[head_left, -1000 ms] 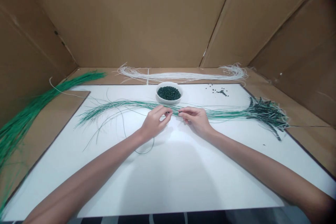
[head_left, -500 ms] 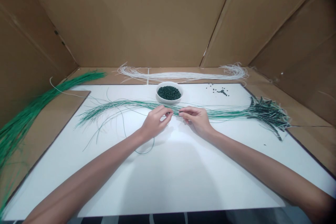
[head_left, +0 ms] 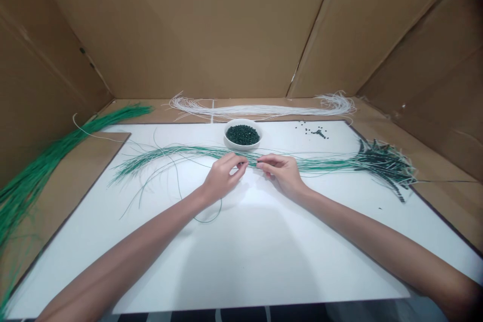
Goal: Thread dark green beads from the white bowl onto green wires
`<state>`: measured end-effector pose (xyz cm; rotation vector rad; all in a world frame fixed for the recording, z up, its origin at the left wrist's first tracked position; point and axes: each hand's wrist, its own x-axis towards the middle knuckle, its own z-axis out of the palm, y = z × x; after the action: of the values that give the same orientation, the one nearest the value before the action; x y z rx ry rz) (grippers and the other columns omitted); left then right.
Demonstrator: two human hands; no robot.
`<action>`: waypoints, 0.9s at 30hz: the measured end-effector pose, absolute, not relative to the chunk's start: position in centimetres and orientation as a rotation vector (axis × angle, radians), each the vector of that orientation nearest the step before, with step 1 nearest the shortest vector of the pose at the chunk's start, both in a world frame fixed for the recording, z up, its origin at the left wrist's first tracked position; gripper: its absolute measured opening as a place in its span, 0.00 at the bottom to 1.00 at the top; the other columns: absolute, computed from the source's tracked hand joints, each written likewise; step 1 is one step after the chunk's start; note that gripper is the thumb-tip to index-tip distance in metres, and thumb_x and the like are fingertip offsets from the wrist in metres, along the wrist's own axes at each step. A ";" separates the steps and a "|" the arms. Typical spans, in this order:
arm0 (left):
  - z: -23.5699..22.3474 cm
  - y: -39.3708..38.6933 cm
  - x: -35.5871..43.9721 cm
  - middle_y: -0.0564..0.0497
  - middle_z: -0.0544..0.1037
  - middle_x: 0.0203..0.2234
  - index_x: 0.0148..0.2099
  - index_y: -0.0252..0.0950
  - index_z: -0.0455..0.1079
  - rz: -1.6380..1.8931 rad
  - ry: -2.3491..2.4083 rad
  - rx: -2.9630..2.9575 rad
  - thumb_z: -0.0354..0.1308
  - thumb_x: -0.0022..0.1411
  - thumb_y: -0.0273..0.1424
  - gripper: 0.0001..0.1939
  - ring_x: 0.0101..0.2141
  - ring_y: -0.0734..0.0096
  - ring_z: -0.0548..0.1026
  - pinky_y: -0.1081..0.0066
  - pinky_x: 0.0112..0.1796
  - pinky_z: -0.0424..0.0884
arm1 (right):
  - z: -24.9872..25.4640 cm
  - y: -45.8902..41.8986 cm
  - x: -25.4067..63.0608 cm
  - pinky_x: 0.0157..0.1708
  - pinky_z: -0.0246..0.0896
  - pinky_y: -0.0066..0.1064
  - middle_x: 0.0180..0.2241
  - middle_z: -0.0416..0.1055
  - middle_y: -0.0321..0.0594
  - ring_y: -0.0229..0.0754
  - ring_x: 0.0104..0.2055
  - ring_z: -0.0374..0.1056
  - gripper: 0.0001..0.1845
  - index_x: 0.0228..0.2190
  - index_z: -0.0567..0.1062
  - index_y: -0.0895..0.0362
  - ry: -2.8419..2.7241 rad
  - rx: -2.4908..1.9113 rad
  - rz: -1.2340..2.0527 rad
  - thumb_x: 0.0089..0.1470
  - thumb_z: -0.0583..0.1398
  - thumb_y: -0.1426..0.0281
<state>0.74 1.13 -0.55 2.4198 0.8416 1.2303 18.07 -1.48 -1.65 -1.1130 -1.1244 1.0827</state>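
My left hand (head_left: 222, 177) and my right hand (head_left: 282, 173) meet at the middle of a long bundle of thin green-and-white wires (head_left: 181, 153), fingertips almost touching. Each hand pinches strands of it, and a small dark object may sit between the fingertips, too small to tell. A loose green wire loop (head_left: 207, 221) curves below my left wrist. The bundle's right end fans into a heap of strands threaded with dark beads (head_left: 385, 162). A white bowl (head_left: 241, 146) full of dark green beads stands just beyond my hands.
A white wire bundle (head_left: 260, 109) lies along the back. A green wire bundle (head_left: 53, 161) runs down the left side. Loose dark beads (head_left: 319, 132) sit at the far right of the white board (head_left: 245, 261). Cardboard walls surround the work area.
Both hands stay almost where they were, still pinching the strands. The whole view has shifted very slightly, with the bowl and wires sitting a little differently in the frame.
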 end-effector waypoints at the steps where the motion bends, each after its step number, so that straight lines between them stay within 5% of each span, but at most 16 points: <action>1: -0.5 1.1 0.7 0.52 0.70 0.24 0.34 0.34 0.68 1.230 0.841 2.420 0.50 0.58 0.26 0.06 0.27 0.78 0.67 0.78 0.31 0.64 | -1.7 -1.5 18.1 0.16 0.49 0.24 0.19 0.68 0.34 0.29 0.16 0.54 0.08 0.23 0.77 0.58 -1.126 -1.116 1.082 0.34 0.66 0.68; 27: -0.5 1.0 0.6 0.51 0.71 0.26 0.35 0.34 0.67 1.098 0.858 2.478 0.48 0.59 0.30 0.08 0.26 0.76 0.65 0.75 0.28 0.62 | -1.5 -1.2 17.9 0.15 0.48 0.25 0.17 0.67 0.35 0.29 0.14 0.52 0.13 0.24 0.77 0.60 -1.168 -1.131 1.075 0.33 0.65 0.65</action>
<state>0.59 0.95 -0.47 2.4776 0.8582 1.0979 17.88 -1.24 -1.51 -1.1311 -1.1679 1.0752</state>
